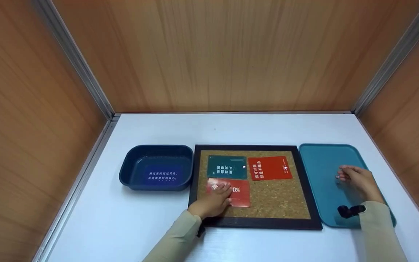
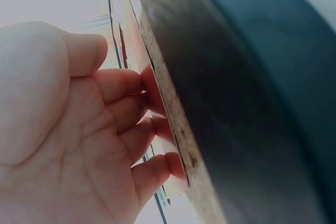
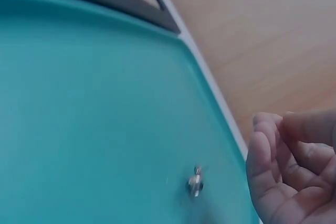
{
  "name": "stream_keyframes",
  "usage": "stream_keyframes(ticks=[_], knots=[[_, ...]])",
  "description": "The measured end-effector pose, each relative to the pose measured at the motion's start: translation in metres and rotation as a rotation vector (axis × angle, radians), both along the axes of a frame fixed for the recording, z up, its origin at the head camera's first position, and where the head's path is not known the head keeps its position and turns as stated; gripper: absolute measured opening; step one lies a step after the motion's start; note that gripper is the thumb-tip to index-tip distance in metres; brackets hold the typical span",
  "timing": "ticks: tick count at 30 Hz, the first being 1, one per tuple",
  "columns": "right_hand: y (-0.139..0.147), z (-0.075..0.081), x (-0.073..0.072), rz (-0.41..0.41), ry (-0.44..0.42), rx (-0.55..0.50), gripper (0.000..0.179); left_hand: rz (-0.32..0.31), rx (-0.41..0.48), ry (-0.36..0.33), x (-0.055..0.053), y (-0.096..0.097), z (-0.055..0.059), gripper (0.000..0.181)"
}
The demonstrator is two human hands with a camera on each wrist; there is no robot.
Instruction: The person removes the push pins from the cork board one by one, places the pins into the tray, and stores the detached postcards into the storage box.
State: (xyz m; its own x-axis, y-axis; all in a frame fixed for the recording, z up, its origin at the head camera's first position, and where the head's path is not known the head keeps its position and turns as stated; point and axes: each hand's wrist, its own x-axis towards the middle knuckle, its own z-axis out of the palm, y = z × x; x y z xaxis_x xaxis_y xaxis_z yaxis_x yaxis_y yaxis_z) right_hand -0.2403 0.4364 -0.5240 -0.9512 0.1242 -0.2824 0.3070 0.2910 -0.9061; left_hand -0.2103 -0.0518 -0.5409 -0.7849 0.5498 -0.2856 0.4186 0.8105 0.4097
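My left hand (image 1: 213,202) lies over a light red card (image 1: 242,194) on the cork board (image 1: 278,202), pressing it with extended fingers. In the left wrist view its fingertips (image 2: 176,165) meet the card's face. Above it on the board are a green card (image 1: 227,167) and a red card (image 1: 270,168), each with a small bright pin head near its right edge. Over the teal tray (image 1: 326,193), my right hand (image 1: 358,180) has its thumb brought to its index finger; anything between them is hidden. A few small shiny pins (image 3: 195,183) lie on the tray near that hand.
A dark blue bin (image 1: 129,174) stands left of the board, with a blue card (image 1: 163,175) with white lettering inside. The board's black frame (image 1: 246,148) sits close against both bin and tray. Wood-grain panels (image 1: 231,54) enclose the white table (image 1: 151,127) at the back and sides.
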Motion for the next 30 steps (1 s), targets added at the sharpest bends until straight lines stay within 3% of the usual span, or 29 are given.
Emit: stream_keyframes(ticks=[6,12,14,20,30], knots=[[-0.013,0.007,-0.004,0.025,0.026,-0.223,0.021,-0.012,0.006,0.024,0.0,0.001,0.001,0.051],[-0.033,0.013,-0.011,0.096,0.01,-0.292,0.02,-0.021,0.016,0.029,0.0,0.001,0.001,0.05],[-0.042,0.014,-0.013,0.114,0.0,-0.274,0.026,-0.018,0.015,0.023,0.0,0.0,0.002,0.05],[-0.068,0.016,-0.018,0.191,-0.04,-0.214,0.068,-0.019,0.011,0.015,0.0,0.001,0.002,0.051],[-0.101,0.013,-0.024,0.28,-0.073,-0.303,0.074,-0.017,0.003,0.023,0.001,0.0,0.002,0.05]])
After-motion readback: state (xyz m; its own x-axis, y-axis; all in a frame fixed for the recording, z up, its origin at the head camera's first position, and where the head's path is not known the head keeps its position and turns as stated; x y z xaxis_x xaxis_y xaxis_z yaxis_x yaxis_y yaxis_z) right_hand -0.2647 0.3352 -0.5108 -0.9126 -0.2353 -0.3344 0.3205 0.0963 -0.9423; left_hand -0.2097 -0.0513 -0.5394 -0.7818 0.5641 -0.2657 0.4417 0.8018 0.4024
